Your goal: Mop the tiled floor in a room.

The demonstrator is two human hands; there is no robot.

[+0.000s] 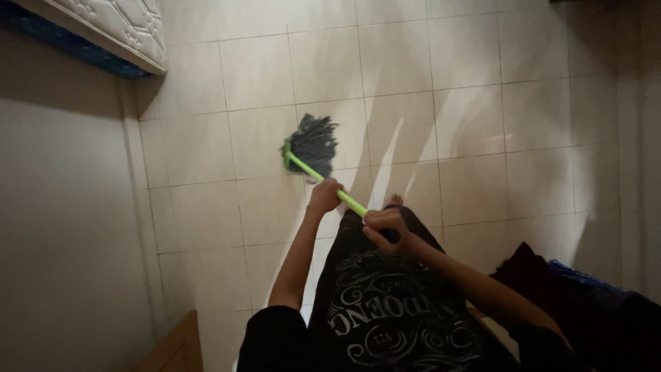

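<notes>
Mop: grey string head point(313, 143) on a bright green handle point(323, 180), head resting on the tiled floor point(482, 124) just ahead of the person's bare foot point(394, 200). Left hand point(326, 195) wraps the handle nearer the head; right hand point(385, 227) clenches it further from the head. Handle probably light and rigid; strings soft, limp, likely heavier if wet, though the dim view hides dampness. Best held two-handed along the handle, hands spaced apart. Mattress corner point(131, 31) lies well beyond the head.

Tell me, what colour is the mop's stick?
Bright green: the mop handle shows in the head view, above grey strands.
</notes>
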